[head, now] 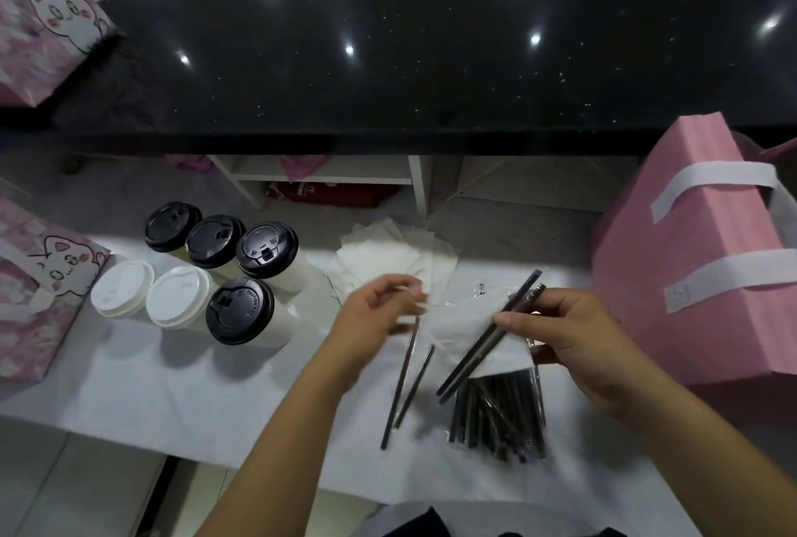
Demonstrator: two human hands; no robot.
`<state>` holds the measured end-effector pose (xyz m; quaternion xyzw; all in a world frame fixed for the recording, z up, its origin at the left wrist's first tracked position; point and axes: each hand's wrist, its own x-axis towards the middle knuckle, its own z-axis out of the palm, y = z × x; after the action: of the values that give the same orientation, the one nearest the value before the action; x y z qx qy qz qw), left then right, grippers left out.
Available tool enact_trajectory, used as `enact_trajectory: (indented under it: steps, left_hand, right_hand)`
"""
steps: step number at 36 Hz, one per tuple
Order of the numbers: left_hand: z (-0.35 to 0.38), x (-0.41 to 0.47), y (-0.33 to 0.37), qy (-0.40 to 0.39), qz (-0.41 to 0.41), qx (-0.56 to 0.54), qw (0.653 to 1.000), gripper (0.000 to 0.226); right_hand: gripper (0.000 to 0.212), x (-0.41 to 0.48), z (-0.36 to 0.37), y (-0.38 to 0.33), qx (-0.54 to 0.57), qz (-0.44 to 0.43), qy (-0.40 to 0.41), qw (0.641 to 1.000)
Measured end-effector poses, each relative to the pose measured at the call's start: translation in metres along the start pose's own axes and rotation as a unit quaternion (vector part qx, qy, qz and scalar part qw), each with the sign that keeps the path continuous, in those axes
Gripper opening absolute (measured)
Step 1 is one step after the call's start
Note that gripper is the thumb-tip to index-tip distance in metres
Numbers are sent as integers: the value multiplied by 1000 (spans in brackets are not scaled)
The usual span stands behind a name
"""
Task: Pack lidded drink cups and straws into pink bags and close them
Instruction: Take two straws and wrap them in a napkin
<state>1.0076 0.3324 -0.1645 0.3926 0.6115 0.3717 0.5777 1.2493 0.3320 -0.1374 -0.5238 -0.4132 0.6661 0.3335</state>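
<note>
Between the thumb and curled fingers of the right hand (pixel 573 347) sit 2 slim, rigid black straws (pixel 487 347), pinched mid-length and angled up-left over a soft white napkin (pixel 457 321). Directly below this grip lies a heap of wrapped straws (pixel 496 416) in clear glossy film; count not readable. Left of the grip, 2 loose straws (pixel 403 385) lie under the left hand (pixel 371 312), which is motion-blurred: fingers curled, contents cannot be determined. Further left stand 6 cylindrical cups: 4 black-lidded cups (pixel 267 249), 2 white-lidded cups (pixel 123 288). Right of the grip stands 1 matte pink bag (pixel 690 260) with 2 white strap handles.
</note>
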Motion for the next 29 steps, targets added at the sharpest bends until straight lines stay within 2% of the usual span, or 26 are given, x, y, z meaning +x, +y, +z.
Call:
enact_trajectory:
  steps: [2,4,6,8,10,12,15,18,24,29]
  left_hand:
    - [-17,26,-8,115,22,82,990,11]
    - [-32,52,-14,182,32,170,968,20]
    - [-42,76,-18,202,19,247,947,37]
    - [-48,95,-22,205,4,315,927,51]
    - [-51,107,-26,199,-7,357,912,53]
    - [-52,112,-31,204,-8,372,906,46]
    - [-51,112,-34,239,9,334,912,33]
    - [-49,109,-36,263,25,289,920,23]
    - [-49,99,-34,278,33,138,950,22]
    - [-51,86,-33,270,77,83,956,4]
  right_hand:
    - [24,2,-3,1,-15,-28,6,999]
    - [19,2,-5,1,-27,-48,2,998]
    - [17,3,-5,1,-40,-61,-1,997]
    - [24,3,-5,2,-53,-72,-7,996]
    - [27,3,-4,2,-59,-76,-10,995]
    - [21,3,-4,2,-60,-77,-7,995]
    - [8,3,-7,3,-70,-80,2,994]
    - [10,3,-10,5,-66,-75,10,995]
    - [13,6,-11,6,-55,-78,24,995]
    - [14,8,-10,6,-54,-83,17,995]
